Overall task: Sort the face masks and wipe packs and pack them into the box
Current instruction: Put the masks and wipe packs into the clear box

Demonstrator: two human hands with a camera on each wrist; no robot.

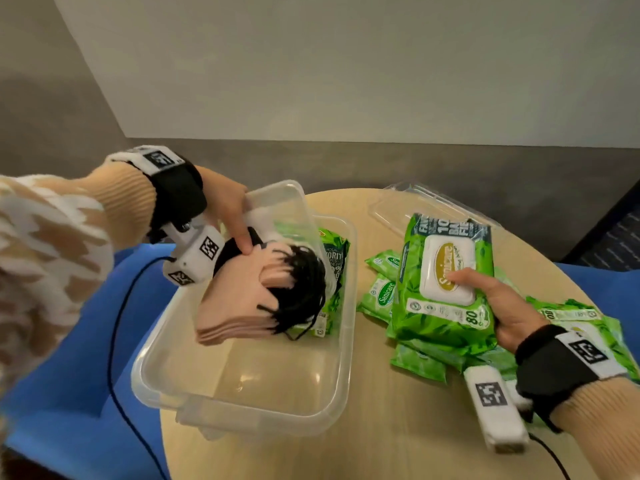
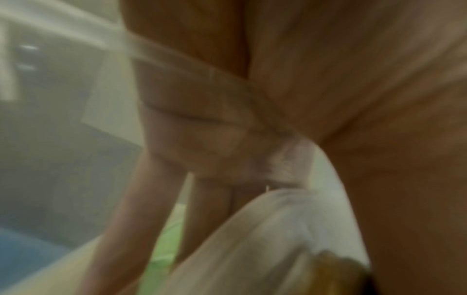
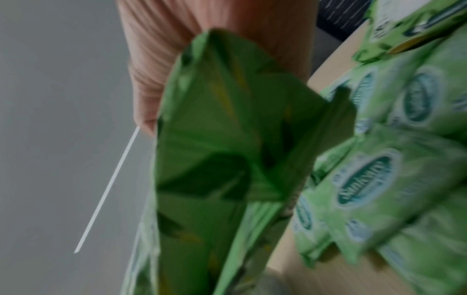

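A clear plastic box point(image 1: 349, 317) stands on the round wooden table. Over its far left part my left hand point(image 1: 242, 233) grips a stack of pink face masks point(image 1: 239, 299) with black ear loops, thumb on top; a clear plastic sleeve wraps the fingers. One green wipe pack point(image 1: 334, 261) lies inside against the far right wall. My right hand point(image 1: 485, 292) holds a large green wipe pack point(image 1: 446, 271) up above the table, thumb on its white lid. The left wrist view is blurred and shows only my left hand's fingers point(image 2: 202, 139) behind clear plastic. The right wrist view shows the held pack point(image 3: 215, 139).
Several small green wipe packs point(image 1: 381, 292) and bigger ones point(image 1: 581, 323) lie heaped on the table point(image 1: 398, 427) right of the box. The clear lid point(image 1: 426, 206) rests at the far edge. Blue seating point(image 1: 69, 375) borders the table on the left.
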